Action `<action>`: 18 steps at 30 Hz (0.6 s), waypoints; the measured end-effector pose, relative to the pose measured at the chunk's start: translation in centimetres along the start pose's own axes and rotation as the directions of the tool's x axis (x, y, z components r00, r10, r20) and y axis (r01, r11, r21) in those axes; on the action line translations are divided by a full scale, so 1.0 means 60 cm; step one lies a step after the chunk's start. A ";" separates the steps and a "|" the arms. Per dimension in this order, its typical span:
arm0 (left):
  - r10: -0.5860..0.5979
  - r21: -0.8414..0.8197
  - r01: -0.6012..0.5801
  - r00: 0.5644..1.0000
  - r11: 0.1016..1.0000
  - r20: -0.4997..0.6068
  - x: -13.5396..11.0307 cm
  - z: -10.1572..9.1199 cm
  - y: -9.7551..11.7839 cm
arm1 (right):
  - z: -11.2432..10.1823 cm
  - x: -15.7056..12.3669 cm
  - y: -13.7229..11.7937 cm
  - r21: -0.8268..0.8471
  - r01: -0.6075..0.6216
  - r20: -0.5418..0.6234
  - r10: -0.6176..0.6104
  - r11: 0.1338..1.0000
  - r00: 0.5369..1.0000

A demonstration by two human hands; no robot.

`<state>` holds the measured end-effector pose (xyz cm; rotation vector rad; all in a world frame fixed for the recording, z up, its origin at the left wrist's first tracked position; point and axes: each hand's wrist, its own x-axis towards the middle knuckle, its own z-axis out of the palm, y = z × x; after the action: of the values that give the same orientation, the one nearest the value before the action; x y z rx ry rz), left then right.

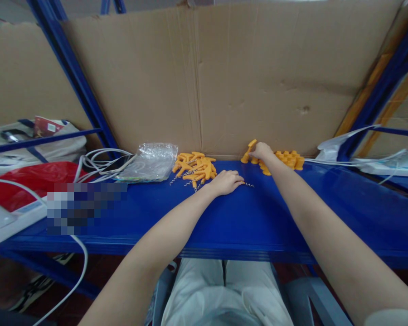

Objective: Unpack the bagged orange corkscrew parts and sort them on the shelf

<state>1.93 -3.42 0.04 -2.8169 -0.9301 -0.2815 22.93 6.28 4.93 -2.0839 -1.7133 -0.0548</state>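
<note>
My left hand (226,182) rests low over the blue tabletop, fingers closed on a corkscrew. Only its wavy metal spiral (248,184) sticks out to the right; the rest is hidden by the fingers. Beside that hand lies a pile of corkscrews (193,167) with orange T-shaped handles and metal spirals. Farther back, my right hand (263,151) has its fingers closed around an orange corkscrew piece (247,153), upright and slightly tilted, with a crossbar on top and a flared base. Right of it stand several orange flared pieces (289,159) in a cluster, partly behind my wrist.
A cardboard wall (241,81) closes off the back of the blue table (224,222). Clear plastic bags (153,163), white cables (104,158) and a red bag (37,181) lie to the left. Blue posts (76,77) frame both sides; a white power strip (391,166) sits far right.
</note>
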 end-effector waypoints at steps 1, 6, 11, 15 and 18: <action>-0.003 -0.003 0.003 1.000 1.000 0.002 0.000 0.000 0.000 | 0.002 -0.003 -0.001 -0.018 0.007 -0.004 -0.007 1.000 1.000; -0.009 -0.028 0.008 1.000 1.000 -0.015 0.001 0.003 -0.002 | 0.010 -0.010 -0.009 -0.074 0.028 0.024 -0.026 0.997 0.999; -0.004 -0.016 0.004 1.000 1.000 -0.021 0.001 0.003 -0.002 | 0.013 -0.012 -0.014 -0.121 0.071 0.007 -0.070 0.990 0.998; -0.005 -0.005 0.005 1.000 1.000 -0.002 0.000 0.000 0.000 | 0.017 -0.013 -0.015 -0.167 0.092 0.088 -0.079 0.982 0.993; -0.002 -0.011 0.002 1.000 1.000 -0.010 0.000 0.000 -0.001 | 0.020 -0.010 -0.016 -0.183 0.107 0.118 -0.087 0.977 0.989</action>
<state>1.92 -3.36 0.03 -2.8218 -0.9326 -0.3007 21.58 6.27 3.99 -2.1714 -1.9435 -0.1404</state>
